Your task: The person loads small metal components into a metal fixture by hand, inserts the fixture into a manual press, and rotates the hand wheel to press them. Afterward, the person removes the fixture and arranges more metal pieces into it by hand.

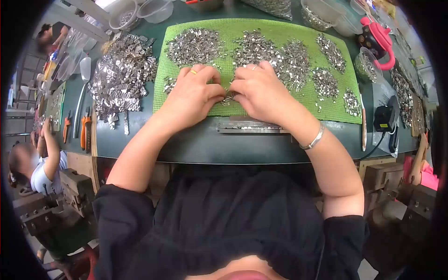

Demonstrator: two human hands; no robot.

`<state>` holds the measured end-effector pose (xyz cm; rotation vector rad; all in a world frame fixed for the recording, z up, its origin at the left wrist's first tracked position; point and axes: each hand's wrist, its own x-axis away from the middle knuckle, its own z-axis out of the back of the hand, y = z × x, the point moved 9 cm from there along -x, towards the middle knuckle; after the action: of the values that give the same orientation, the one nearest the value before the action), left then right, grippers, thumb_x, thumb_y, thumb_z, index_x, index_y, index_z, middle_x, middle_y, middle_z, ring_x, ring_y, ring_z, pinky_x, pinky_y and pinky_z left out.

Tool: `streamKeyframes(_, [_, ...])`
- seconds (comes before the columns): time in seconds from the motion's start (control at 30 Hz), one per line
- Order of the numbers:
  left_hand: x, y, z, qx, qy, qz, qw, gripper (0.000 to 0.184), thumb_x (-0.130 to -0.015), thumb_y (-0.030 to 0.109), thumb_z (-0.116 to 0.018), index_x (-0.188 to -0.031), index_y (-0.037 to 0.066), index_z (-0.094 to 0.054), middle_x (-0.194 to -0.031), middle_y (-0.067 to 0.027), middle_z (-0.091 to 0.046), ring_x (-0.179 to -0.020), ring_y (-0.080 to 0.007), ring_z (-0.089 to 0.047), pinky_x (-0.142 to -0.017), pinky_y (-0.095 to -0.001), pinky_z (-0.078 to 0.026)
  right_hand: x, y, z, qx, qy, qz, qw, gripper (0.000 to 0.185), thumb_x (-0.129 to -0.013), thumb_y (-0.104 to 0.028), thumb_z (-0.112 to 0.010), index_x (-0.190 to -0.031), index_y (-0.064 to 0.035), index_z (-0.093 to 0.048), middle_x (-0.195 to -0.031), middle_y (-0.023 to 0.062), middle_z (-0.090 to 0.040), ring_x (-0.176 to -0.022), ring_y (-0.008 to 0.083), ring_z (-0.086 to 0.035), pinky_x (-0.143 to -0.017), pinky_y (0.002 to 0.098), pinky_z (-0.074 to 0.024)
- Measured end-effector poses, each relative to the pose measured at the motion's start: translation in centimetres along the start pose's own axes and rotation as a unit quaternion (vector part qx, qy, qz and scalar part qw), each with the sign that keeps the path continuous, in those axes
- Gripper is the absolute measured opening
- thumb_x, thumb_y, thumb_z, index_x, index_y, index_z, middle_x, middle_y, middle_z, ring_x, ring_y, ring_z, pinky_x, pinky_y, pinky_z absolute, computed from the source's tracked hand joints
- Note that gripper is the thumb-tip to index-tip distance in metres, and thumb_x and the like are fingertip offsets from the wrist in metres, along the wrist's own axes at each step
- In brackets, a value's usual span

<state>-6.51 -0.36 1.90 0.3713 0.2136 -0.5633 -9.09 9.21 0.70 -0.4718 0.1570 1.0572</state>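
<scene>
A green textured mat lies on the dark green table, bearing several piles of tiny shiny metal pieces. My left hand and my right hand rest near its front edge, almost meeting. Each has its thumb and fingers pinched together over a few small metal pieces; what exactly sits between the fingertips is too small to make out. Just below my hands, a narrow metal bar with a row of small pieces lies along the mat's edge. Beyond my fingers are a left pile and a middle pile.
To the left is a large heap of linked metal strips, with a spoon and orange-handled pliers beyond. Plastic tubs line the back. A red-and-black pot and black device stand right. Co-workers sit at both sides.
</scene>
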Motion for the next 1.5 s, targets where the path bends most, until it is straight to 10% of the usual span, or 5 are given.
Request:
streamKeyframes(0.3, [1.8, 1.0, 0.6, 0.149, 0.073, 0.097, 0.981, 0.014, -0.084, 0.002, -0.067, -0.098, 0.003, -0.069, -0.081, -0.0071, -0.073, -0.078, -0.0250, -0.069, -0.072, -0.0349, -0.052, 2.5, 0.3, 1.1, -0.009, -0.101, -0.061, 0.993, 0.005, -0.079, -0.011, -0.069, -0.081, -0.0069, -0.070, -0.085, 0.0071, -0.065, -0.091, 0.0259, -0.063, -0.085, 0.0417, -0.0390])
streamKeyframes(0.67, [2.0, 4.8, -2.0, 0.289, 0.066, 0.105, 0.949, 0.007, -0.085, 0.001, -0.071, -0.093, 0.002, -0.071, -0.094, -0.0099, -0.073, -0.086, -0.0258, -0.068, -0.078, -0.0349, -0.050, 2.7, 0.3, 0.7, -0.024, -0.076, -0.047, 0.996, 0.006, -0.079, -0.010, -0.066, -0.076, -0.0111, -0.071, -0.080, 0.0062, -0.066, -0.088, 0.0260, -0.065, -0.085, 0.0427, -0.0382])
streamKeyframes(1.27, [2.4, 4.6, 0.6, 0.095, 0.167, 0.046, 0.980, 0.017, -0.078, 0.007, -0.075, -0.095, 0.009, -0.072, -0.096, -0.0035, -0.069, -0.092, -0.0228, -0.064, -0.082, -0.0375, -0.041, 3.1, 0.9, 1.1, -0.050, -0.061, -0.029, 0.996, 0.008, -0.080, -0.008, -0.069, -0.073, -0.0116, -0.072, -0.077, 0.0053, -0.066, -0.082, 0.0251, -0.066, -0.085, 0.0425, -0.0377])
streamKeyframes(1.5, [0.8, 1.4, 0.6, 0.017, 0.013, -0.006, 1.000, 0.017, -0.073, 0.007, -0.078, -0.089, 0.013, -0.076, -0.104, -0.0043, -0.062, -0.102, -0.0266, -0.057, -0.089, -0.0390, -0.040, 1.8, 0.5, 0.4, -0.034, -0.078, -0.004, 0.996, 0.010, -0.081, -0.009, -0.069, -0.072, -0.0116, -0.071, -0.081, 0.0046, -0.064, -0.089, 0.0245, -0.063, -0.086, 0.0437, -0.0373])
